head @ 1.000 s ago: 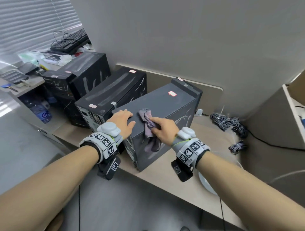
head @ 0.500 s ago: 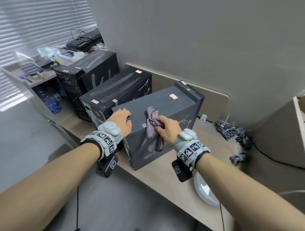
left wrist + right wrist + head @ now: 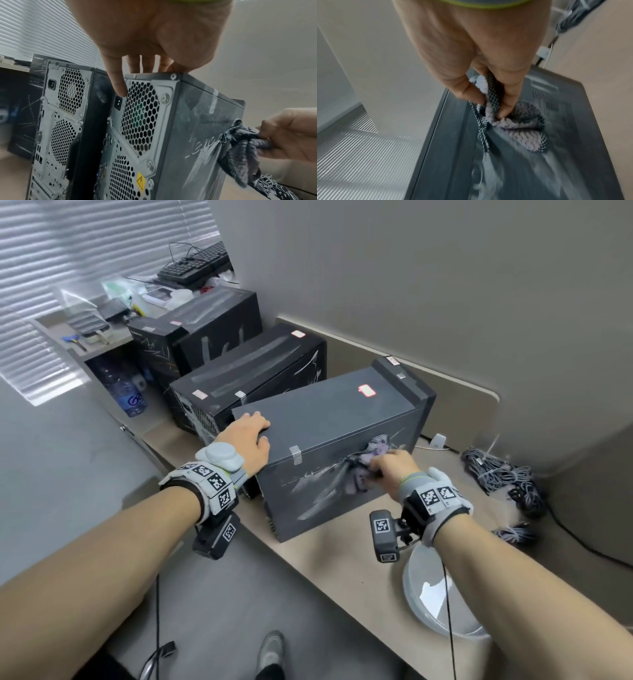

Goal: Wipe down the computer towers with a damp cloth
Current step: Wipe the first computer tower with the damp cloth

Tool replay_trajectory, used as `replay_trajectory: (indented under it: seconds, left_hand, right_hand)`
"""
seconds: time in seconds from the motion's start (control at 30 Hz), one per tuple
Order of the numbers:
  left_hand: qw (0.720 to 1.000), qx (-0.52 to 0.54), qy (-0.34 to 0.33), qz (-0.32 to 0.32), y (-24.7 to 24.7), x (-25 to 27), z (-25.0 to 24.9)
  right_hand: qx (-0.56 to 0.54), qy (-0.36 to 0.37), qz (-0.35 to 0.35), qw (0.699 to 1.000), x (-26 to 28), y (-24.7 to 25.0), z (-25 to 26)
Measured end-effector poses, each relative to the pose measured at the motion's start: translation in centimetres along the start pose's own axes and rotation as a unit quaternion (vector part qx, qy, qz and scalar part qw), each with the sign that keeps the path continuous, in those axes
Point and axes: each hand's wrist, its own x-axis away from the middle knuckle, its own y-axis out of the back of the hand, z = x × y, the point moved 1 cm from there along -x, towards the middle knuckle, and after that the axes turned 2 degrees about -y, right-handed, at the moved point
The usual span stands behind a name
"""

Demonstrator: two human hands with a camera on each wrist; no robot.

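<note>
Three dark computer towers stand in a row on a beige desk. On the top rear corner of the nearest tower [image 3: 329, 419] [image 3: 197, 121] rests my left hand [image 3: 246, 436] [image 3: 142, 65], fingers laid flat and one finger hanging over the vented back panel. My right hand [image 3: 390, 467] [image 3: 491, 105] grips a bunched grey-lilac cloth [image 3: 370, 460] [image 3: 243, 146] [image 3: 522, 129] and presses it against this tower's smeared right side panel [image 3: 573, 162]. The middle tower [image 3: 260, 364] and the far tower [image 3: 205, 316] show dusty streaks.
A round pale basin [image 3: 435, 597] sits at the desk's front edge under my right forearm. Bundled cables [image 3: 503, 474] lie at the right by the wall. A keyboard [image 3: 195, 265] and clutter lie beyond the far tower, with a water bottle [image 3: 128, 395] on the shelf below.
My right hand has carried the cloth off the tower's top edge, down onto the side panel and farther along it. The left hand has stayed on the top rear corner.
</note>
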Motion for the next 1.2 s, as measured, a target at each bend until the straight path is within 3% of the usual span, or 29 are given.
replay_trajectory:
  seconds: [0.1,0.2,0.37,0.57,0.63,0.7,0.8,0.9,1.03,1.2]
  left_hand:
    - [1.0,0.001,-0.013,-0.009,-0.2,0.0,0.4]
    - [0.999,-0.003,-0.034,0.002,-0.2,0.0,0.8]
    - [0.997,0.004,-0.08,0.018,0.0,-0.4,2.1]
    - [0.992,0.043,-0.119,-0.009,0.1,-1.6,3.5]
    - [0.991,0.049,-0.126,-0.013,0.1,-1.6,3.9]
    - [0.99,0.053,-0.134,-0.008,0.0,-1.6,4.1]
    - [0.989,0.061,-0.134,-0.009,-0.2,-1.3,4.4]
    - [0.99,0.041,-0.135,-0.005,-0.1,-1.3,4.2]
    - [0.991,0.032,-0.127,-0.008,0.1,-0.9,3.6]
    - [0.993,0.034,-0.11,-0.003,0.0,-0.5,3.2]
  right_hand:
    - [-0.013,-0.024,0.053,0.998,1.1,-4.5,-1.1]
    - [-0.075,-0.067,0.062,0.993,2.4,-8.9,-1.8]
    - [0.016,-0.111,0.078,0.991,3.6,-11.9,-2.3]
    - [-0.018,-0.063,-0.074,0.995,3.0,-8.1,-1.2]
    - [0.012,-0.056,-0.065,0.996,3.5,-8.7,-1.1]
    - [0.047,-0.041,-0.013,0.998,4.4,-10.4,-0.8]
    - [0.098,0.024,0.043,0.994,5.8,-12.9,-0.2]
    - [0.209,0.083,0.012,0.974,6.0,-12.9,-0.3]
    - [0.233,0.094,-0.022,0.968,6.1,-12.3,-0.2]
    - [0.25,0.112,0.021,0.962,5.9,-12.9,0.4]
